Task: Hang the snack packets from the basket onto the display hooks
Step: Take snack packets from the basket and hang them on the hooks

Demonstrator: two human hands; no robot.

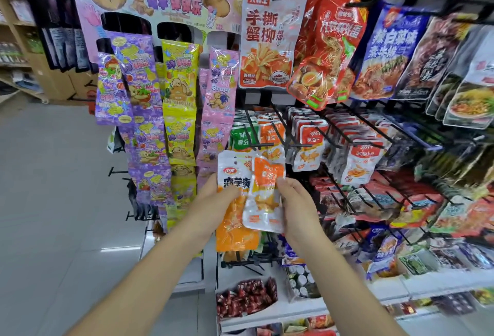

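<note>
My left hand point(213, 199) grips a large white-and-orange snack packet point(232, 218) by its left side. In front of it, my right hand point(294, 202) pinches a smaller orange-and-white packet point(264, 199) at its right edge. Both packets are held upright just below a black display hook point(267, 145) that carries similar orange packets point(270, 135). More hooks with white-and-orange packets point(358, 159) run to the right. The basket is not in view.
A cardboard bear display with purple, yellow and pink candy strips point(149, 100) hangs to the left. Large noodle and snack bags point(326, 49) hang above. Shelf trays of small sweets point(246, 298) sit below. Grey floor point(53, 202) opens to the left.
</note>
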